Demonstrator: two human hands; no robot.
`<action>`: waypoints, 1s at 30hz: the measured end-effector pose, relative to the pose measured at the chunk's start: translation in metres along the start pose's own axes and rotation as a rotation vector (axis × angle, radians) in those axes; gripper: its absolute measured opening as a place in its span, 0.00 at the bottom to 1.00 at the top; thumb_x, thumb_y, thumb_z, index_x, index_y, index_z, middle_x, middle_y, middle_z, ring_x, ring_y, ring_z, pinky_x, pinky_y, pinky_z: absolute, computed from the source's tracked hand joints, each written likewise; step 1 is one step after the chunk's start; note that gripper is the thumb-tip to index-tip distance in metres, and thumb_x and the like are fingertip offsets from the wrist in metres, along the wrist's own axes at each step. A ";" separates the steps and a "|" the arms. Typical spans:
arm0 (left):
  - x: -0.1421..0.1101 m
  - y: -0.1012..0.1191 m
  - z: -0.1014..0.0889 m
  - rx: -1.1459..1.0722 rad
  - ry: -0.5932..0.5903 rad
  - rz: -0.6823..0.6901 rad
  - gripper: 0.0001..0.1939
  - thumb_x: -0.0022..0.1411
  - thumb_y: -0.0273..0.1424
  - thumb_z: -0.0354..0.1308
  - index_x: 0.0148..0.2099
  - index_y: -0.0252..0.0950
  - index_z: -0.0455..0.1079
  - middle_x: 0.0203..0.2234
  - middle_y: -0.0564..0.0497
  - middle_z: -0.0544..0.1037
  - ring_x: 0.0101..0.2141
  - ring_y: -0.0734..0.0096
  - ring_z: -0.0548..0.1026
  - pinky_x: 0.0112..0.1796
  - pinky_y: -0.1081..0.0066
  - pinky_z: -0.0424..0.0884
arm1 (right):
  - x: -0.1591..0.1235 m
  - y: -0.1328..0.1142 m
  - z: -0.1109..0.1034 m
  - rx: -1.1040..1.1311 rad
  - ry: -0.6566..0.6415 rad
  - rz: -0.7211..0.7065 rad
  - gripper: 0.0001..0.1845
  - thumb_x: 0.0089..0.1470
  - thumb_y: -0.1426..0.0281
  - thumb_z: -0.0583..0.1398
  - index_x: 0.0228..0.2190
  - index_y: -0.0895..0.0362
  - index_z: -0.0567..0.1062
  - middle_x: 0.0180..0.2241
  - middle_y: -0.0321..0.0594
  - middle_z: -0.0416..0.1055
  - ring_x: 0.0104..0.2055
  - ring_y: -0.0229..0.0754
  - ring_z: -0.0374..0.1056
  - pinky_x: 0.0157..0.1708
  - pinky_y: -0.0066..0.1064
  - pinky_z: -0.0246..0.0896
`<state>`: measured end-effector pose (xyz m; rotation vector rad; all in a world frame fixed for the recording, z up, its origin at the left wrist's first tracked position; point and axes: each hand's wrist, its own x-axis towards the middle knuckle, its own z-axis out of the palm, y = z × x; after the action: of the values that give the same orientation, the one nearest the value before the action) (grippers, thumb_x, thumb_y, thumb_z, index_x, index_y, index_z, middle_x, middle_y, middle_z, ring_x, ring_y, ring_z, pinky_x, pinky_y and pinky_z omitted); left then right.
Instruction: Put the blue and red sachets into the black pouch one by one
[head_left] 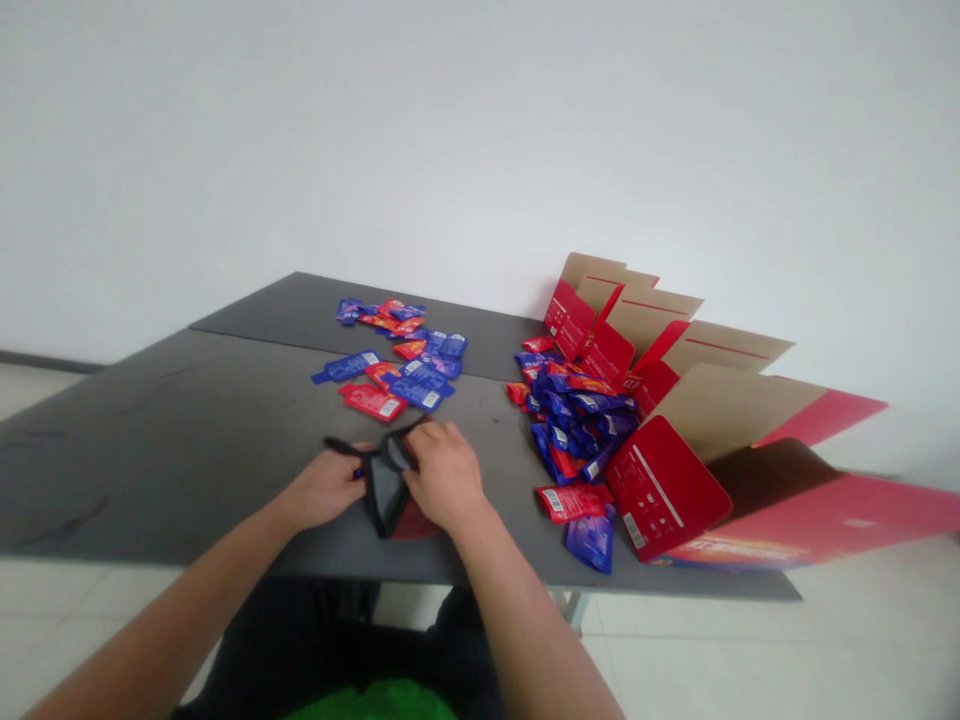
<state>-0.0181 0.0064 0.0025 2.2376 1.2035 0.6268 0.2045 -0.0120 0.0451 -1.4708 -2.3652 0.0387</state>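
Note:
Near the front edge of the table, both hands grip a small dark pouch (384, 488) with black edging, a grey panel and a black strap at its upper left. My left hand (324, 488) is closed at the pouch's left side, and a speck of purple shows by its fingers. From the right, my right hand (448, 472) has its fingers curled over the pouch's top edge. A dull red patch (416, 522) shows below the right hand; whether it belongs to the pouch I cannot tell. Just beyond the hands lies a flat red packet (373, 401) beside a blue packet (415, 391).
More red and blue packets (390, 318) are strewn toward the back of the grey table (150, 440). A heap of shiny packets (574, 405) lies on the right. Against it stand several open red cardboard boxes (667, 490) in a row, flaps raised. A white wall (450, 150) is behind.

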 end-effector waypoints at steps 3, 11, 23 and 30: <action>-0.001 0.000 0.002 0.021 0.045 -0.023 0.13 0.68 0.38 0.54 0.32 0.39 0.73 0.32 0.51 0.77 0.36 0.62 0.75 0.42 0.68 0.69 | 0.005 0.006 0.016 -0.011 -0.099 -0.024 0.06 0.62 0.68 0.61 0.41 0.53 0.76 0.46 0.40 0.75 0.50 0.46 0.64 0.52 0.34 0.58; -0.001 0.002 0.000 0.067 0.004 -0.001 0.19 0.72 0.43 0.53 0.30 0.38 0.69 0.30 0.53 0.74 0.33 0.66 0.74 0.37 0.70 0.66 | 0.009 0.033 -0.002 -0.106 0.023 0.302 0.08 0.63 0.69 0.60 0.43 0.54 0.76 0.47 0.44 0.75 0.50 0.50 0.64 0.45 0.36 0.60; -0.001 0.003 0.000 0.061 0.014 0.007 0.19 0.71 0.44 0.53 0.31 0.38 0.71 0.31 0.52 0.75 0.34 0.66 0.74 0.38 0.70 0.67 | 0.011 0.042 0.010 -0.121 -0.066 0.325 0.09 0.63 0.72 0.58 0.43 0.55 0.77 0.47 0.45 0.75 0.49 0.49 0.66 0.46 0.36 0.60; -0.001 -0.007 0.003 0.028 0.027 -0.003 0.10 0.65 0.34 0.53 0.33 0.40 0.73 0.31 0.50 0.77 0.37 0.60 0.75 0.42 0.66 0.70 | 0.006 -0.013 0.006 -0.043 0.041 0.005 0.06 0.65 0.67 0.59 0.41 0.53 0.75 0.46 0.41 0.75 0.49 0.49 0.65 0.46 0.36 0.60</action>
<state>-0.0205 0.0083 -0.0047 2.2568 1.2362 0.6451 0.1891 -0.0112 0.0434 -1.4829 -2.3433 -0.0405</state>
